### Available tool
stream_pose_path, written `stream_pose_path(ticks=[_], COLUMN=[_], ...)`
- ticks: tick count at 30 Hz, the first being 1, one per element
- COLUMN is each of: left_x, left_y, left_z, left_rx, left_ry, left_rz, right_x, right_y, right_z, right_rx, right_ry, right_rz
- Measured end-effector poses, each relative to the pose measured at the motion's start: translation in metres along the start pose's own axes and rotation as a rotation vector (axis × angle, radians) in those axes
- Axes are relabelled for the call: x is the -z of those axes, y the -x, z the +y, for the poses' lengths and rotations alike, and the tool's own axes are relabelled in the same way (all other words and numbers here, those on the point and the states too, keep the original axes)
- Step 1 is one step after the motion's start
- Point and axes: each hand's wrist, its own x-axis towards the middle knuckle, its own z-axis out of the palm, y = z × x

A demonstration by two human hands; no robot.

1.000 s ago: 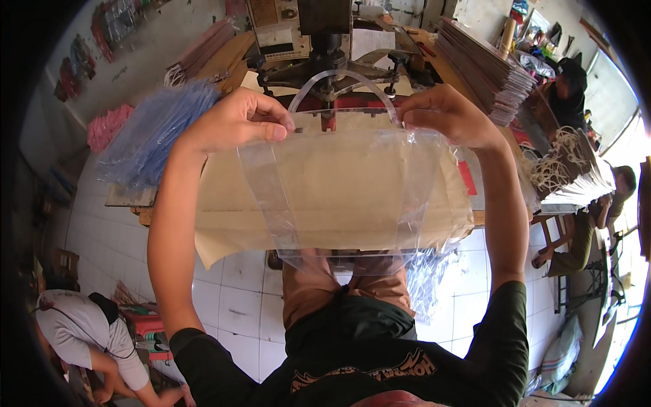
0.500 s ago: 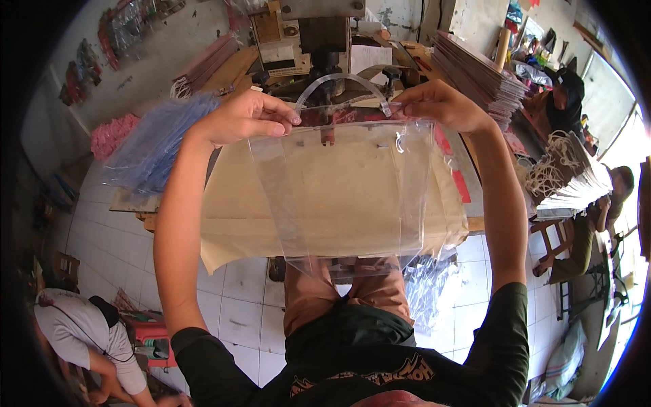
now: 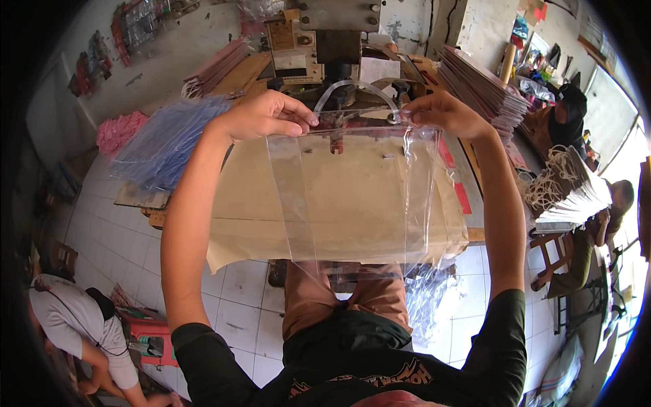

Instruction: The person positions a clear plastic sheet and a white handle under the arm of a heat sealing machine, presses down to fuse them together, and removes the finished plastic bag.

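A clear plastic bag (image 3: pixel 356 197) hangs flat between my hands above the brown paper sheet on the workbench, its lower edge reaching over my lap. A curved clear handle (image 3: pixel 357 84) arches up from its top edge. My left hand (image 3: pixel 268 117) pinches the top left corner, thumb below and fingers above. By the handle's right end, my right hand (image 3: pixel 444 112) grips the top right corner, its fingertips partly hidden. Just beyond the bag stands a press machine (image 3: pixel 339 47) with a red part beneath its head.
Blue-tinted plastic sheets (image 3: pixel 169 142) are piled on the left beside a pink bundle (image 3: pixel 121 133). Stacked flat panels (image 3: pixel 481 85) and corded white bags (image 3: pixel 576 186) stand on the right. One person (image 3: pixel 81 325) bends at lower left; others sit at right. Plastic wrap (image 3: pixel 430 305) lies below the bench.
My view has shifted slightly, so the machine and bench sit lower and further right. Both hands still hold the bag, the left a little nearer the right.
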Motion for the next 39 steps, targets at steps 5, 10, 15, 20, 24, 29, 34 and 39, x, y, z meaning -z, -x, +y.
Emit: stream_pose_path(ticks=[5, 10, 15, 20, 24, 29, 34, 39], left_x=[-0.001, -0.002, -0.001, 0.002, 0.005, 0.006, 0.005, 0.005], left_y=[-0.005, -0.006, -0.005, -0.001, 0.002, 0.003, 0.003, 0.004], left_z=[-0.002, -0.003, -0.005, -0.008, -0.012, -0.012, -0.013, -0.012], left_rx=[-0.022, -0.011, 0.006, 0.025, 0.011, 0.001, 0.011, 0.010], left_ry=[-0.022, -0.012, 0.006, -0.001, 0.004, 0.000, 0.031, 0.010], left_rz=[0.001, -0.004, 0.004, 0.023, 0.037, 0.033, 0.054, 0.067], right_x=[0.002, 0.001, 0.001, 0.000, -0.003, -0.003, -0.004, -0.005], right_y=[0.004, 0.008, 0.007, 0.001, -0.002, -0.003, -0.003, -0.004], right_z=[0.002, -0.002, 0.000, 0.002, 0.001, 0.001, 0.002, 0.002], right_rx=[0.013, 0.002, 0.039, 0.091, 0.065, 0.054, 0.045, 0.067], right_ry=[-0.019, 0.009, -0.018, 0.020, -0.033, -0.047, -0.053, -0.018], right_rz=[-0.004, -0.001, -0.020, -0.041, -0.044, -0.036, -0.040, -0.043])
